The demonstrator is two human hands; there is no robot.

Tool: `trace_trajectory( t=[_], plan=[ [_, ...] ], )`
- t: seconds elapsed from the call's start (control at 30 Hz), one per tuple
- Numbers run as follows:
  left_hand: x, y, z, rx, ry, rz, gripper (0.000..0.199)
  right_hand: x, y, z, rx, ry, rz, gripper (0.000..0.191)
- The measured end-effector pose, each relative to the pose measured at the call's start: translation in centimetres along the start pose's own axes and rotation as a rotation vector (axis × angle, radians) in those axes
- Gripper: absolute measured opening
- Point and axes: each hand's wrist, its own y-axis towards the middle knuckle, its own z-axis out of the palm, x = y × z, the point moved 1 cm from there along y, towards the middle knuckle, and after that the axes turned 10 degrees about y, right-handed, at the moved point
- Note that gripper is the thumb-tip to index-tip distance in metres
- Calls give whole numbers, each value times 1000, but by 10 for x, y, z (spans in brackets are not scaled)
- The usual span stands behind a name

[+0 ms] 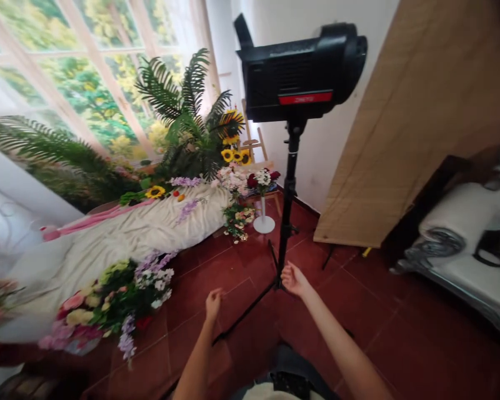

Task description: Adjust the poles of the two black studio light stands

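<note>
In the head view, a black studio light sits on top of a black light stand, its legs spread on red floor tiles. The right hand is beside the stand's lower pole, half-open with fingers curled inward; whether it touches the pole, I cannot tell. The left hand is left of the stand, above one splayed leg, its fingers loosely bent; I cannot tell whether it grips anything.

Left of the stand, near its pole, a white round-based pedestal carries white and dark red flowers. Farther left of it lies a cream draped cloth, with a mixed flower arrangement in front and palm fronds behind. Right of the stand hangs a tan slatted blind; farther right is a silver-trimmed white seat.
</note>
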Motion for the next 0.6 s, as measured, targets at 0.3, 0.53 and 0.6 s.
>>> trace_trajectory(
  t=[0.3, 0.53, 0.6],
  plan=[
    [-254, -8, 211, 499, -193, 688, 41, 118, -4, 75, 222, -65, -100, 39],
    [-289, -23, 253, 457, -86, 598, 38, 130, 11, 85, 240, 255, 77, 38],
    [-291, -22, 257, 430, -44, 552, 39, 132, 13, 86, 243, 288, 89, 37]
  ],
)
